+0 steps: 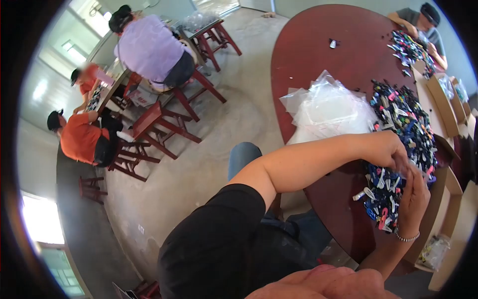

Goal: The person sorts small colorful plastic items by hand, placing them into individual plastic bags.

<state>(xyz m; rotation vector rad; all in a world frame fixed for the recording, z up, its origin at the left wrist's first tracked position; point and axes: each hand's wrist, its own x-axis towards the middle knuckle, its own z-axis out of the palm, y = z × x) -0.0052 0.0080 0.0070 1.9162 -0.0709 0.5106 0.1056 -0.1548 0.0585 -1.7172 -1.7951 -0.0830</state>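
Note:
My left hand (387,150) reaches across from the left, its fingers bent and pressed together over a pile of small clip-like pieces (398,107). Just below it, my right hand (414,193), with a beaded bracelet at the wrist, points its closed fingers up to meet the left fingertips. Something small and partly see-through seems to be between the two hands; I cannot make out what it is. The pieces are mostly black and blue, with some white and pink ones. Beside my left forearm lies a stack of clear plastic bags (331,107).
The dark red table (308,45) has a rounded edge. Open cardboard boxes (440,199) line the right side, one with a bagged bundle (434,251). A co-worker (423,30) sits at the far end by another pile. Other people (154,47) sit leftward among wooden stools (154,119).

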